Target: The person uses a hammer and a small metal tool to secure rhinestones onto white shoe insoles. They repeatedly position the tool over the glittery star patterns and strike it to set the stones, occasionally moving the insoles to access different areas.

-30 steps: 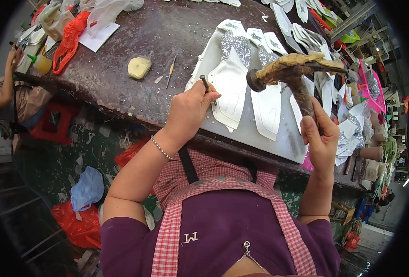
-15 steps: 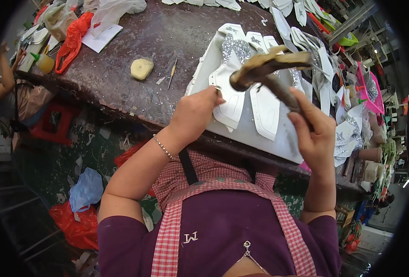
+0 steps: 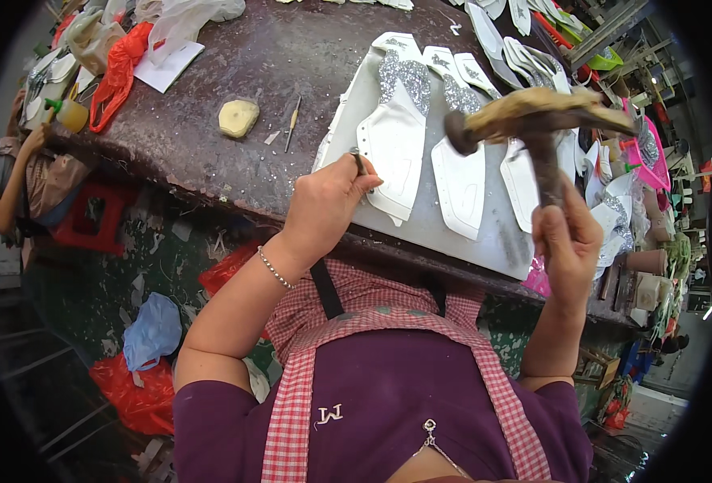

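My right hand [image 3: 567, 241] grips the handle of a hammer [image 3: 546, 165]; its worn head, wrapped in something tan, is raised over the work. My left hand [image 3: 324, 205] pinches a short dark metal punch [image 3: 359, 163] at the left edge of a white shoe-upper piece [image 3: 392, 145]. That piece has silver glitter and a row of small holes along its edge. Beside it, a second white piece [image 3: 458, 193] and a third, partly hidden one [image 3: 518, 185] lie on a pale board [image 3: 489, 249]. The punch's tip is too small to make out.
On the dark table [image 3: 179, 153] lie a yellowish block [image 3: 238, 118] and a thin wooden-handled tool [image 3: 293, 125]. More white pieces pile up at the far right, near a pink basket [image 3: 654, 165]. At far left sits a person [image 3: 18, 177] near a yellow bottle [image 3: 69, 114].
The hammer has moved right and its handle stands more upright, with my right hand shifted right. My left hand has moved slightly left and down along the piece's edge, and the punch shows more.
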`<move>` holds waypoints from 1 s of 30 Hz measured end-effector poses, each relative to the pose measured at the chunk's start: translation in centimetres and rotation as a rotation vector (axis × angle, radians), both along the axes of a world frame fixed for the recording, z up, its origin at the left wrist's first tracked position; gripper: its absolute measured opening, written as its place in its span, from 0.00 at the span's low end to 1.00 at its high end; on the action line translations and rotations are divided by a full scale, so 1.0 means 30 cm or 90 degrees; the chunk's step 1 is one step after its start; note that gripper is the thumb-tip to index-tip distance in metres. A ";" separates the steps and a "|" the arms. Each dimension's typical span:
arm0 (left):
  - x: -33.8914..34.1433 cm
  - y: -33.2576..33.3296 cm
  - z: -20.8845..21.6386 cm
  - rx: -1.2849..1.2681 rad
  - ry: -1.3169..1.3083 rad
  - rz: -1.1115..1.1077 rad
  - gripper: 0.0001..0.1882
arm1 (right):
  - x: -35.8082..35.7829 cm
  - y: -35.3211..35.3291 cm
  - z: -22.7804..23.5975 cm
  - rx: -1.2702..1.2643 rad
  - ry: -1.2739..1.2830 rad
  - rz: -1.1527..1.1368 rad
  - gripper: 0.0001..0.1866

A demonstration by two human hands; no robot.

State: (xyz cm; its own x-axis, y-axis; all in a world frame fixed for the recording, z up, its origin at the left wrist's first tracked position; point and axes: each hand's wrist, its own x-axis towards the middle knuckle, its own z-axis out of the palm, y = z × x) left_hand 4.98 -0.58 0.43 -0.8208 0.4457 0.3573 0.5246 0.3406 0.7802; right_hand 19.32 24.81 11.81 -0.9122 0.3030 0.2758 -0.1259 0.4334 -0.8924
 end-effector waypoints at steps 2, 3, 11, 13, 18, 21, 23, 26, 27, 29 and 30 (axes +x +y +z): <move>-0.005 0.003 0.010 -0.019 0.045 -0.021 0.07 | 0.001 -0.009 0.058 -0.052 0.052 0.004 0.24; -0.005 0.009 0.018 -0.030 0.068 -0.035 0.07 | -0.014 -0.012 0.079 -0.095 0.165 0.069 0.27; -0.014 0.020 0.022 -0.079 0.085 -0.051 0.05 | -0.076 -0.086 0.064 0.346 -0.075 0.056 0.22; -0.014 0.015 -0.004 -0.008 -0.039 0.009 0.06 | -0.050 -0.056 0.048 0.282 -0.082 0.025 0.22; -0.085 -0.034 0.012 0.153 -0.135 0.069 0.12 | 0.020 0.014 -0.032 0.123 -0.110 -0.040 0.21; -0.286 -0.166 0.053 0.042 0.071 0.256 0.11 | 0.068 0.048 -0.058 0.021 -0.100 -0.056 0.22; -0.395 -0.263 0.029 -0.047 0.157 0.339 0.10 | 0.081 0.077 -0.074 0.032 -0.088 -0.035 0.24; -0.465 -0.322 -0.079 -0.236 0.166 0.355 0.10 | 0.074 0.075 -0.051 0.025 -0.081 -0.052 0.24; -0.479 -0.319 -0.078 -0.226 0.187 0.346 0.10 | 0.072 0.079 -0.048 0.011 -0.074 -0.061 0.23; -0.466 -0.304 -0.071 -0.206 0.222 0.328 0.10 | 0.081 0.087 -0.038 -0.016 -0.066 -0.079 0.23; -0.438 -0.278 -0.040 -0.180 0.224 0.342 0.10 | 0.084 0.096 -0.037 -0.012 -0.048 -0.081 0.24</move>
State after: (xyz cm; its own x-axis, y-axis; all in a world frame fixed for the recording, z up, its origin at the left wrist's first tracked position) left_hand -8.16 -8.91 -0.78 -0.8106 0.1256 0.5720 0.4317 0.7881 0.4388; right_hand 21.84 27.68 10.69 -0.8842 0.4221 0.2002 -0.0026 0.4242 -0.9056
